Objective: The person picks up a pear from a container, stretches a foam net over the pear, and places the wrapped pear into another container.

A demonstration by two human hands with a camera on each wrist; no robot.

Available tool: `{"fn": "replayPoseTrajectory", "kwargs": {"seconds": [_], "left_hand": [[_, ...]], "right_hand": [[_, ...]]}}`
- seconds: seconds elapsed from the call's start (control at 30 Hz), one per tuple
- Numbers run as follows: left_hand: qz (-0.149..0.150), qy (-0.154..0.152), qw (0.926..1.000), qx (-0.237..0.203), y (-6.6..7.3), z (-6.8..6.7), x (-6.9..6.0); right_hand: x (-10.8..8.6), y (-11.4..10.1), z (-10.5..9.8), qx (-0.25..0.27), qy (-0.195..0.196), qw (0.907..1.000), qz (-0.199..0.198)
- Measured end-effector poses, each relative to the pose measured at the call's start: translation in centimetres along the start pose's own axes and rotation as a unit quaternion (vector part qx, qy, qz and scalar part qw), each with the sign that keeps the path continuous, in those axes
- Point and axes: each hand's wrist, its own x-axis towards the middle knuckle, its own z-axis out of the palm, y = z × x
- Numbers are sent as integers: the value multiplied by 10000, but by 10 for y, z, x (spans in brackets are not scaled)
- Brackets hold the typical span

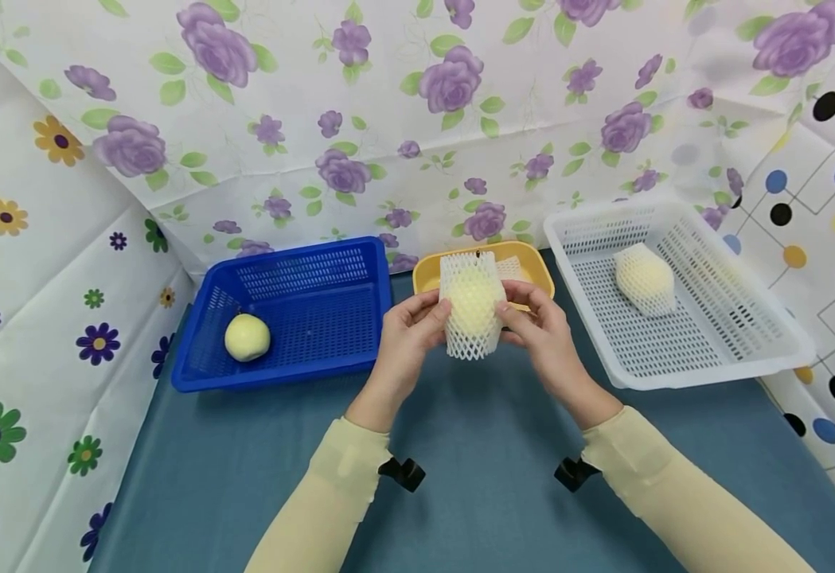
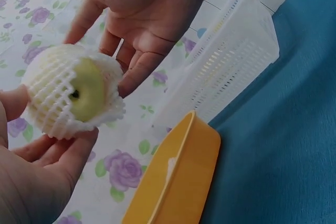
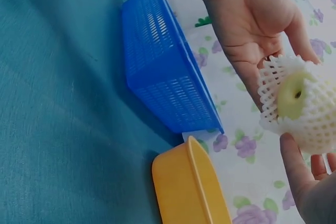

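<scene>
White foam net [image 1: 471, 347] sleeved round a pale yellow-green apple [image 1: 472, 301], held up in front of the yellow tray [image 1: 540, 272], partly blocking it in head view. Left hand [image 1: 407, 341] grips one side, thumb on the near face, other fingers at the side and behind. Right hand [image 1: 548, 336] same on the opposite side, thumb also near face. Both grips are spread to the apple's width, holding apple and net together between them. Net runs past the apple at top and bottom in head view; mesh stretched over the middle. Both wrist views show one net end gaping, the apple's end bare there with a dark spot at its centre.

Yellow tray has a piece of white mesh [image 1: 509, 268] in it; rest of its contents hidden by hands and apple. Blue basket [image 1: 324, 326] left of tray: one bare apple [image 1: 247, 337], stem up, near the left end. White basket [image 1: 728, 326] right of tray: one netted apple [image 1: 644, 280] resting on its floor. All three on a blue-green table [image 1: 474, 493]. Floral cloth [image 1: 388, 119] behind. Cream sleeves [image 1: 338, 477] on both arms, black device [image 1: 410, 475] at each wrist.
</scene>
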Motion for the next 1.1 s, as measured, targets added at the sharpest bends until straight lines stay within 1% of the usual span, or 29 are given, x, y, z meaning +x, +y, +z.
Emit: {"fn": "replayPoseTrajectory", "kwargs": {"seconds": [0.07,0.13,0.23,0.3,0.37,0.43,0.57,0.63,0.73,1.0,1.1], "left_hand": [[88,-85,9999,-72,0,0,0],[106,-130,9998,-110,-1,0,0],[58,-142,9998,-86,-2,-1,-1],[-21,-98,10000,0,-3,-2,-2],[-89,-13,9999,145,-3,-3,-2],[-126,137,9994,292,-4,-4,-2],[-50,408,9985,355,-5,-5,-1],[9,469,9984,321,-5,-5,-1],[36,433,9987,258,-6,-6,-1],[59,252,9995,170,-6,-6,-2],[61,180,9997,162,-7,-5,-1]], "right_hand": [[1,-1,0,8,-214,9997,147],[2,-2,0,51,-486,9983,306],[3,-2,1,78,-805,9956,471],[3,-2,1,35,-907,9946,512],[3,-2,1,-60,-904,9945,517],[3,-2,0,-182,-828,9950,530],[3,-1,1,-227,-643,9957,632],[4,-1,1,-256,-595,9957,667],[6,-2,2,-377,-606,9949,707],[12,-7,1,-1097,-446,9898,787],[13,-10,-1,-1195,-419,9885,823]]}}
